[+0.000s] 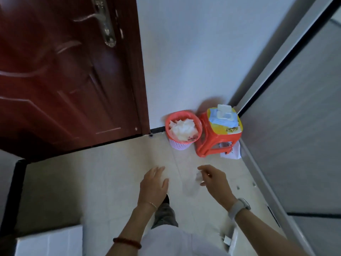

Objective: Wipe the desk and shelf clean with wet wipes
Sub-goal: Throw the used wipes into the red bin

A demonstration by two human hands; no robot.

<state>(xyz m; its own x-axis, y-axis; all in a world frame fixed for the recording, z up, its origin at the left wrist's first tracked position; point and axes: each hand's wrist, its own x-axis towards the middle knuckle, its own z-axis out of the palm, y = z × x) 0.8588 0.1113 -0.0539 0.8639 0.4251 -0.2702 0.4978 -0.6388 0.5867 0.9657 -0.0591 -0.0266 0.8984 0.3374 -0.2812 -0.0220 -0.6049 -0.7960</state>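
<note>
Wipe (199,176): limp, light, damp; pinch at the bunched top.
Right hand (215,179): pinching it.
Left hand (154,182): fingers spread, empty.

**Item count, floor corner**

2 hands: left (154,183), right (215,182); 1 wipe (199,176); 1 wipes pack (222,118); 1 stool (217,137); 1 bin (182,129); 1 door (64,74); 1 door handle (103,21); 1 watch (239,206); 2 bracelets: thin (150,203), beaded (127,242); 1 white box (49,241)
</note>
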